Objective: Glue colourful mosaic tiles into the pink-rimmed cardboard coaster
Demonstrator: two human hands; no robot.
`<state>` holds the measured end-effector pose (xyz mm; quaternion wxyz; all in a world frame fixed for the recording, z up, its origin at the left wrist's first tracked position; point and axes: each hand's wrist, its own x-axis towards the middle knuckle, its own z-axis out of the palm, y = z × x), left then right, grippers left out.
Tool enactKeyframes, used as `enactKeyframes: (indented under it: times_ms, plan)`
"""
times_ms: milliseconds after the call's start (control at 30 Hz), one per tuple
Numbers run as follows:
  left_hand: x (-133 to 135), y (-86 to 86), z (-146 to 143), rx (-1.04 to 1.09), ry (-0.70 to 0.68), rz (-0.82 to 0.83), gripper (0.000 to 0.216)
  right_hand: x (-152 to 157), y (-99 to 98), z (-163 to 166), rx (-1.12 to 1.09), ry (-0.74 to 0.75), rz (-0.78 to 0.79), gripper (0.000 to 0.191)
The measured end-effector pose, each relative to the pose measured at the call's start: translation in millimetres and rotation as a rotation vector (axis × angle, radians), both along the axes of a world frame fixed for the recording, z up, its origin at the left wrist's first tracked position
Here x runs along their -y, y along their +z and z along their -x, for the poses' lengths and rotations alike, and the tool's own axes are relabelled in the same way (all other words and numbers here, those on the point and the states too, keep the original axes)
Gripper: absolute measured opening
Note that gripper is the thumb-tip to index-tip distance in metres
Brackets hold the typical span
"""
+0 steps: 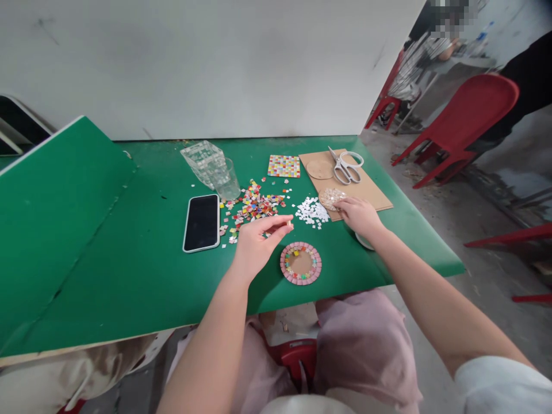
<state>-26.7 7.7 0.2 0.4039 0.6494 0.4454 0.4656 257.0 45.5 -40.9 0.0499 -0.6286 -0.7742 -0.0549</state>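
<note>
My left hand is closed in a pinch on a small pale mosaic tile, held above the table. Below and to the right of it lies a round cardboard coaster, with a pink tile rim and an inner ring of coloured tiles around bare brown card. My right hand reaches to a round disc bearing clear, whitish pieces, its fingertips together at the disc's right edge. What those fingertips hold, if anything, is hidden. White tiles lie between my hands, and a heap of coloured tiles spreads behind my left hand.
A phone lies left of the heap, near a clear cup and a plastic bag. A coloured tile sheet lies farther back. Scissors rest on cardboard. A red chair stands beyond the green table.
</note>
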Motion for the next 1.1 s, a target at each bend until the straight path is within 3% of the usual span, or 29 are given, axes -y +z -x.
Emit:
enactKeyframes:
  times_ms: [300, 533, 1100]
  plan:
    - [-0.1, -0.9, -0.5, -0.008, -0.005, 0.002, 0.019, -9.3, 14.9, 0.1, 0.036, -0.015, 0.145, 0.033]
    - [0.2, -0.2, 0.3, -0.004, -0.002, 0.003, 0.019, -17.3, 21.4, -7.9, -0.066, -0.104, 0.220, 0.039]
    - [2.1, 3.1, 0.7, -0.043, -0.027, 0.008, 0.020, -24.3, 14.0, -14.2, -0.341, -0.163, 0.096, 0.034]
